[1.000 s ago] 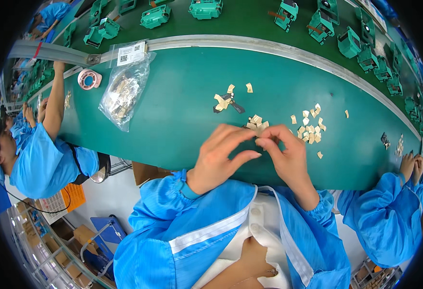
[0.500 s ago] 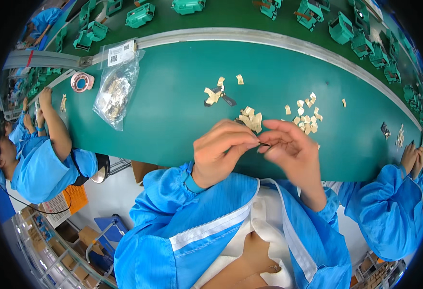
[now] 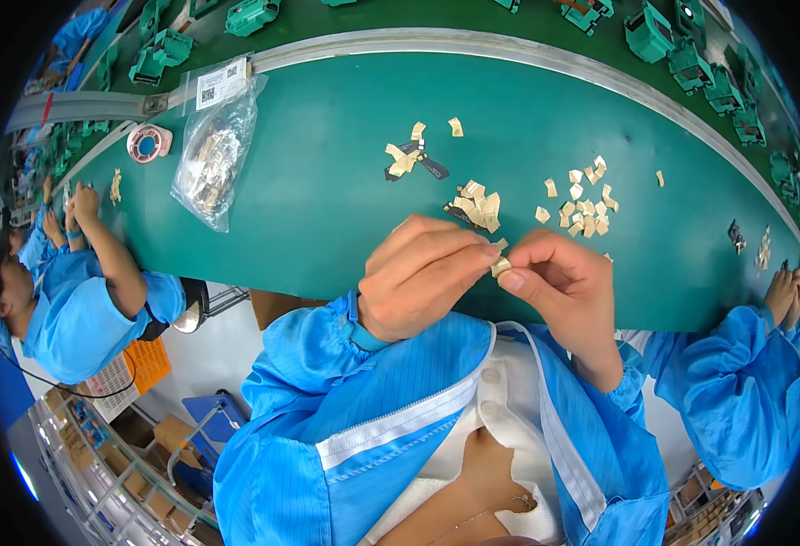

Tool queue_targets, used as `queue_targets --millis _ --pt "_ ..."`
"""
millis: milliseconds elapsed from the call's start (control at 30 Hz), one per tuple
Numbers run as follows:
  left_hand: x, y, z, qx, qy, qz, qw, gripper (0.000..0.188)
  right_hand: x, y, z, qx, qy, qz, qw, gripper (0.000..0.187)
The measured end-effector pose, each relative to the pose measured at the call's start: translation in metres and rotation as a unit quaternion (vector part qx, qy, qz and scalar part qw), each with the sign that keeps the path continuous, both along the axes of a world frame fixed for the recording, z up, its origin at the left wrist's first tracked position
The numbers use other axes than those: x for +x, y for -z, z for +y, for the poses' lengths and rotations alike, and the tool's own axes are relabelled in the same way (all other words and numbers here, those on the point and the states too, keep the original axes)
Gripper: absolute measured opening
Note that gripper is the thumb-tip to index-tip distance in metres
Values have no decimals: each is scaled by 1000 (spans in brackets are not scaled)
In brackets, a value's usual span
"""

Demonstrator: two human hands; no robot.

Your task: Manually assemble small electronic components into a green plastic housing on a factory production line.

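Observation:
My left hand [image 3: 425, 276] and my right hand [image 3: 559, 284] meet fingertip to fingertip above the near part of the green table. Between them is a small cream-gold piece [image 3: 501, 267], pinched by both; its exact kind is too small to make out. Just beyond my fingers lies a pile of cream-gold pieces [image 3: 478, 206] with some dark strips under it. Farther off is a smaller group of black flat strips [image 3: 433, 167] with cream-gold pieces on top. To the right, loose small cream-gold pieces [image 3: 582, 218] are scattered.
On the left of the green table [image 3: 327, 109] lie a clear plastic bag [image 3: 211, 168] of small parts and a pink tape roll [image 3: 149, 144]. Past the metal rail [image 3: 400, 38], green fixtures [image 3: 650, 35] stand in rows. Co-workers in blue sit left [image 3: 81, 309] and right [image 3: 728, 400].
My right hand's fingers have closed in to a pinch against the left fingertips. A dark thin strip showed between my hands before; now a cream-gold piece shows there. The view has shifted slightly.

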State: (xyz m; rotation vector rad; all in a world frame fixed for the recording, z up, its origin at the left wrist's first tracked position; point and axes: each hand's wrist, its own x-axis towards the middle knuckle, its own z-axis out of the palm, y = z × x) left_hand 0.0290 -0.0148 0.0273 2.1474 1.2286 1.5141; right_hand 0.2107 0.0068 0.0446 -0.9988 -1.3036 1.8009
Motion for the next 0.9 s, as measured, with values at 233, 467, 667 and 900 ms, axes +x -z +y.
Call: queue_targets --millis 233,467,667,900 --pt "-1 -1 1 26 24 14 999 27 -4 -1 -3 220 71 -107 967 8" --pt "-5 -1 1 46 57 41 997 24 -6 -5 -2 272 60 -139 950 11" --pt "-5 -7 -1 73 35 66 995 24 -2 -4 -6 238 82 -73 965 15" --pt "-1 -4 -2 35 48 8 998 28 -2 -3 -5 271 73 -84 956 14"
